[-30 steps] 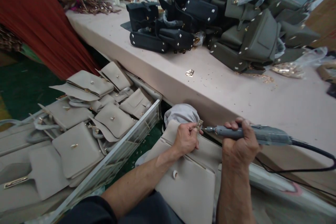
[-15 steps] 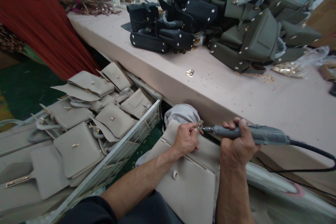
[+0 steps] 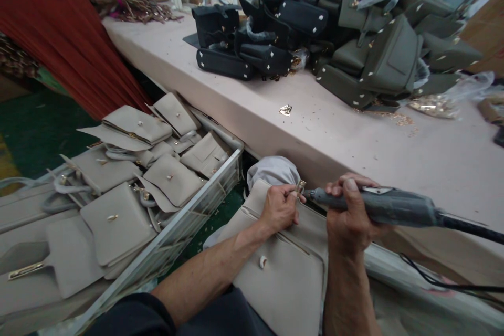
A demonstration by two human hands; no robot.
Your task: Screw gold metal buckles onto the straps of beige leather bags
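A beige handbag (image 3: pixel 289 278) lies across my lap, its clasp stud wrapped in white. My left hand (image 3: pixel 280 206) is closed at the bag's far edge, pinching a small gold metal plate (image 3: pixel 301 186) between thumb and fingers. Wrapped in my right hand (image 3: pixel 352 210) is a grey electric screwdriver (image 3: pixel 397 206), held nearly level with its cable trailing to the right. Its tip points left and meets the gold plate or sits very close to it; the exact contact is too small to tell.
At the left, a plastic crate (image 3: pixel 189 226) is filled with beige handbags (image 3: pixel 118 220). On the pink-covered table (image 3: pixel 236 100) lie black handbags (image 3: pixel 260 37), olive handbags (image 3: pixel 378 58) and small gold plates (image 3: pixel 285 110). A person in a red garment (image 3: pixel 74 47) stands at the far left.
The rear of the screwdriver has swung slightly down and toward me, with my right hand shifting a little left. The cable has moved with it. My left hand has stayed almost still.
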